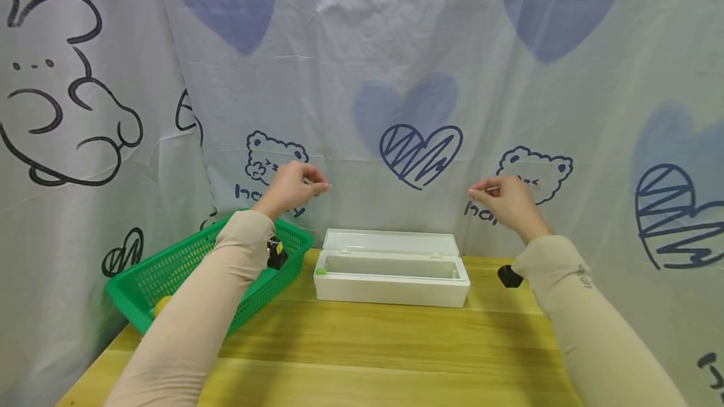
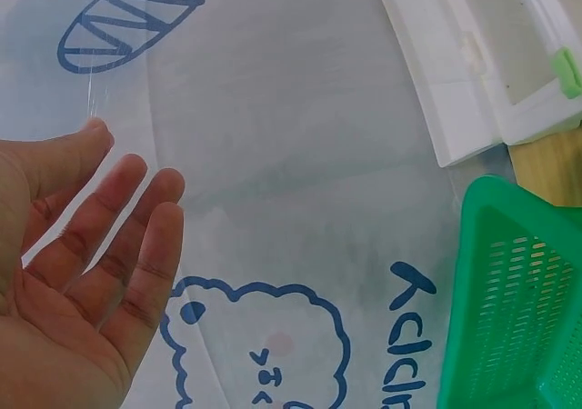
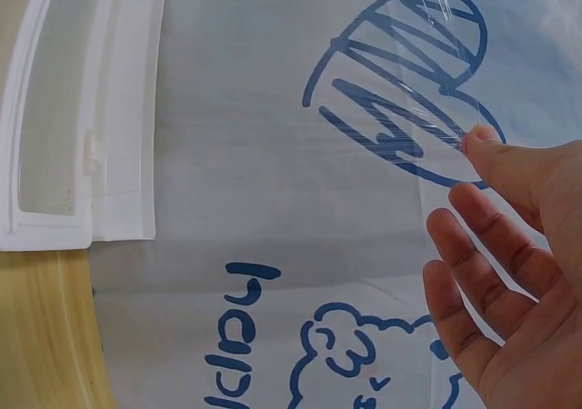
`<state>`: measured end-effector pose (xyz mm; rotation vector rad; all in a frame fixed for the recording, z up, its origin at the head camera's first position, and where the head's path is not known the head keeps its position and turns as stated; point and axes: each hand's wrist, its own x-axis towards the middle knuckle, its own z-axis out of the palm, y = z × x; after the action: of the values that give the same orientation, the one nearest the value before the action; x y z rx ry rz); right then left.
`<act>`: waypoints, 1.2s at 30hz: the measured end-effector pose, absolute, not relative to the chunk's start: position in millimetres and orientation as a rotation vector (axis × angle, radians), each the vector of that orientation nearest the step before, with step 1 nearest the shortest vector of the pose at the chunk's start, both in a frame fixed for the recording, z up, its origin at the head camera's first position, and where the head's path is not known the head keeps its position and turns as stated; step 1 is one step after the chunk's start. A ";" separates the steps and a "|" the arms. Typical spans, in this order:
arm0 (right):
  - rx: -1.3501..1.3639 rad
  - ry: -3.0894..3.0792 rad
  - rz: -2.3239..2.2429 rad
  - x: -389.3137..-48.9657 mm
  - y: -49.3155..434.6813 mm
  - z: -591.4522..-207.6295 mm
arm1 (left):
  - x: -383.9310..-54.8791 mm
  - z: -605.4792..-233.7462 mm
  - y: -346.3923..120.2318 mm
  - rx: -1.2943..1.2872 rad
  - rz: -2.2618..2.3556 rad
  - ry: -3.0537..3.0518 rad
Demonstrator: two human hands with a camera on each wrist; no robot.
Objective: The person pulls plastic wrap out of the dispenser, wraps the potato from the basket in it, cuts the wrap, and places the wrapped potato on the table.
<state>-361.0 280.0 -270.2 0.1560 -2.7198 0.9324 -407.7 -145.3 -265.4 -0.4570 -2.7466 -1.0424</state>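
Both hands are raised above the table, apart from each other, in front of the printed curtain. My left hand (image 1: 293, 186) pinches the edge of a clear plastic film (image 2: 94, 95) between thumb and index finger; the other fingers are loosely bent. Across from it, my right hand (image 1: 506, 201) pinches the film's other side, where shiny creases run from the thumb tip in the right wrist view. The film is nearly invisible in the head view. Below and between the hands stands a long white cling film box (image 1: 390, 292), its lid (image 1: 390, 242) raised and a green slider (image 1: 321, 271) at its left end.
A green perforated basket (image 1: 127, 291) stands at the left, partly behind the left sleeve, with a black item (image 1: 277, 252) and a yellow item (image 1: 161, 304) inside. A small black object (image 1: 510, 276) lies right of the box, beside the right sleeve. The curtain (image 1: 351, 206) hangs behind the wooden table (image 1: 362, 344).
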 end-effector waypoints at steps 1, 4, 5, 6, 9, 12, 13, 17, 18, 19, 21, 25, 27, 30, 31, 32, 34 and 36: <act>0.152 -2.719 0.933 -360.9 279.8 -269.1 | -407.3 -264.1 -145.4 -0.457 -1.045 -2.745; 0.155 -2.705 0.931 -360.9 279.3 -265.7 | -406.2 -260.3 -145.7 -0.458 -1.059 -2.740; 0.160 -2.699 0.927 -361.0 279.4 -264.4 | -405.9 -259.2 -145.7 -0.459 -1.062 -2.737; 0.166 -2.693 0.924 -361.0 279.3 -263.1 | -405.8 -258.1 -145.7 -0.460 -1.065 -2.733; 0.167 -2.678 0.925 -360.9 278.6 -259.7 | -405.6 -254.9 -145.5 -0.457 -1.072 -2.723; 0.152 -2.677 0.944 -360.8 278.3 -256.8 | -405.6 -251.7 -145.1 -0.454 -1.066 -2.715; 0.146 -2.676 0.948 -360.7 278.0 -255.9 | -405.7 -250.9 -145.0 -0.455 -1.064 -2.712; 0.136 -2.669 0.944 -359.7 278.1 -252.5 | -406.6 -249.0 -144.4 -0.447 -1.052 -2.688; 0.135 -2.664 0.939 -359.3 278.2 -251.6 | -406.9 -248.8 -144.2 -0.444 -1.051 -2.677; 0.129 -2.658 0.938 -358.8 277.8 -250.7 | -406.7 -248.5 -143.9 -0.440 -1.049 -2.666; 0.127 -2.644 0.937 -357.9 277.4 -249.1 | -406.7 -248.1 -143.2 -0.439 -1.050 -2.642; 0.136 -2.618 0.931 -357.5 277.9 -247.3 | -405.5 -247.0 -141.9 -0.459 -1.065 -2.593; 0.147 -2.604 0.920 -357.5 278.4 -246.5 | -404.5 -245.6 -141.2 -0.470 -1.077 -2.576; 0.156 -2.587 0.920 -356.9 278.0 -244.4 | -402.9 -243.3 -140.2 -0.476 -1.085 -2.558; 0.160 -2.582 0.921 -356.7 277.6 -243.4 | -402.6 -242.6 -139.9 -0.474 -1.081 -2.553; 0.159 -2.579 0.928 -356.5 277.2 -242.3 | -402.4 -241.7 -139.5 -0.472 -1.082 -2.547; 0.157 -2.573 0.937 -356.3 276.3 -240.0 | -401.8 -240.0 -138.8 -0.466 -1.075 -2.537; 0.148 -2.569 0.937 -356.4 275.8 -237.8 | -401.3 -238.2 -138.1 -0.459 -1.067 -2.530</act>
<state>-356.4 275.8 -237.8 0.1482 -2.5693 0.9372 -401.3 -138.1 -238.2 -0.4595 -2.5299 -1.0674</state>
